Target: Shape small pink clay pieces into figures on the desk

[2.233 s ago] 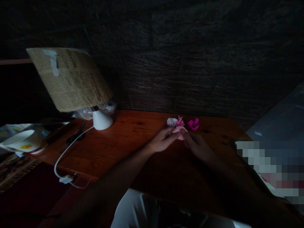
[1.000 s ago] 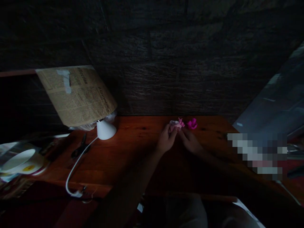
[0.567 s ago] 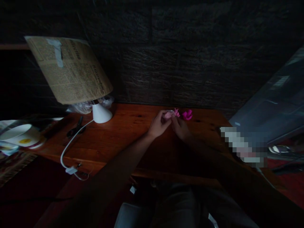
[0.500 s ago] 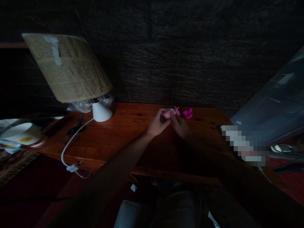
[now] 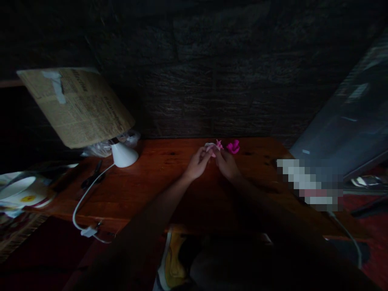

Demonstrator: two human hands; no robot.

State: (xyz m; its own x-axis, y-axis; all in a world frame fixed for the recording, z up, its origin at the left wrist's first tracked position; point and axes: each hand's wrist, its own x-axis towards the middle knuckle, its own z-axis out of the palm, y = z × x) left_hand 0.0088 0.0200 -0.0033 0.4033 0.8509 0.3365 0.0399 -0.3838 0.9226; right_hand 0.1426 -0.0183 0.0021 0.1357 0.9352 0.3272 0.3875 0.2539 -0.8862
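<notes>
Both hands meet over the wooden table, closed on a small crumpled piece of pale pink paper or cloth [image 5: 214,150]. My left hand [image 5: 197,163] pinches it from the left, thumb on its near side. My right hand [image 5: 226,163] grips its right side, with the fingers partly hidden behind it. A pink frilly piece [image 5: 218,144] stands just behind the right fingertips; whether it is joined to the held piece I cannot tell. Beside it on the table lies a magenta crumpled piece [image 5: 233,146], apart from the hands.
On the left of the wooden table [image 5: 151,182] stands a white-based lamp [image 5: 125,155] with a newspaper-print shade [image 5: 81,107]. Its white cord hangs over the front edge. Black scissors [image 5: 92,178] lie behind the cord. A white tub [image 5: 26,192] is farther left. A dark brick wall rises behind.
The view has tilted and shifted slightly, so the scene sits lower and more to the left. Both hands still hold the pale pink piece, its angle changed and the fingers closer together.
</notes>
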